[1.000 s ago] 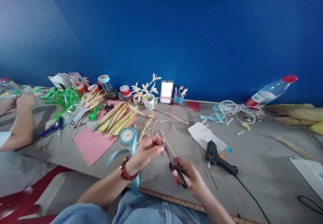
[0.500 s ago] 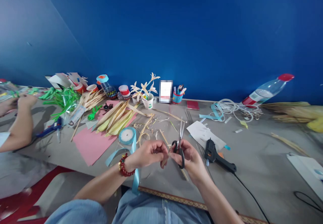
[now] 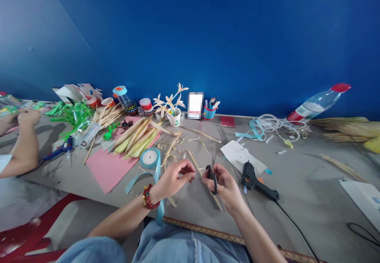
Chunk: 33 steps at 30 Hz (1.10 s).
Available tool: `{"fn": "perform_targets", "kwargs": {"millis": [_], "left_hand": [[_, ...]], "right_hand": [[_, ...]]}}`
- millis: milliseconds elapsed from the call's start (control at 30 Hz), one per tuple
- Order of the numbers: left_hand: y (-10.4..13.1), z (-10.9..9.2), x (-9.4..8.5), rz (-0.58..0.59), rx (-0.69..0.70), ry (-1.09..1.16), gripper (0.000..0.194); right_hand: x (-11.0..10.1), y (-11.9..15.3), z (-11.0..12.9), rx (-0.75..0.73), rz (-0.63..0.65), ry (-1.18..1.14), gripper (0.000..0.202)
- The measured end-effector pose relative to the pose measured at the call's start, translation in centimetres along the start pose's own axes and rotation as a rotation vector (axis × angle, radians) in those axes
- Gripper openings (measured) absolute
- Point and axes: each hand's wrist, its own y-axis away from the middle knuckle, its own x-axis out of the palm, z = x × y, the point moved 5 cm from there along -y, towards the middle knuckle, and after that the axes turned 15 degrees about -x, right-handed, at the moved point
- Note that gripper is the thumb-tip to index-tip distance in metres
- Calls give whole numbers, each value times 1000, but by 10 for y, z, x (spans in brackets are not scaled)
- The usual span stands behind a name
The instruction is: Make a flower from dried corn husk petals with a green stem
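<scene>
Holding the scissors [image 3: 213,176] in our right hand [image 3: 225,182], we have the fingers closed about the black handles and the blades pointing away from us. Our left hand [image 3: 175,179] is just beside it, fingers curled and thumb brought near the fingertips, so that only a narrow gap shows; whether a small scrap sits there, we cannot tell. A thin pale strip [image 3: 194,161] lies on the table [image 3: 299,184] between our hands, passing partly beneath the right one. Judging by what lies about, we are partway through: pale flowers [image 3: 170,99] already stand in a white cup [image 3: 175,118] near the wall [image 3: 237,49], looking complete, and small scraps [image 3: 190,139] beyond our hands suggest that some cutting is done. Plenty of stock seems left, for long husks [image 3: 135,138] lie piled partly over the pink paper [image 3: 105,172] to our left, apparently untrimmed. The blue ribbon roll [image 3: 149,158] lies near our left hand with its tail loose, and the black glue gun [image 3: 249,176] rests to our right, untouched, so gluing appears not to be under way. How many pieces remain to be cut, we cannot say.
</scene>
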Motion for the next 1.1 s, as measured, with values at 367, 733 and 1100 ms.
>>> {"fn": "perform_targets", "kwargs": {"millis": [367,733,1100], "left_hand": [[41,22,-41,208,135,-883,18],[37,34,-37,157,96,-1116,3],[20,-22,-29,-8,475,-350,24]], "right_hand": [[-5,7,-20,75,120,82,36],[2,6,-21,60,157,103,35],[38,19,-18,181,140,-372,39]]}}
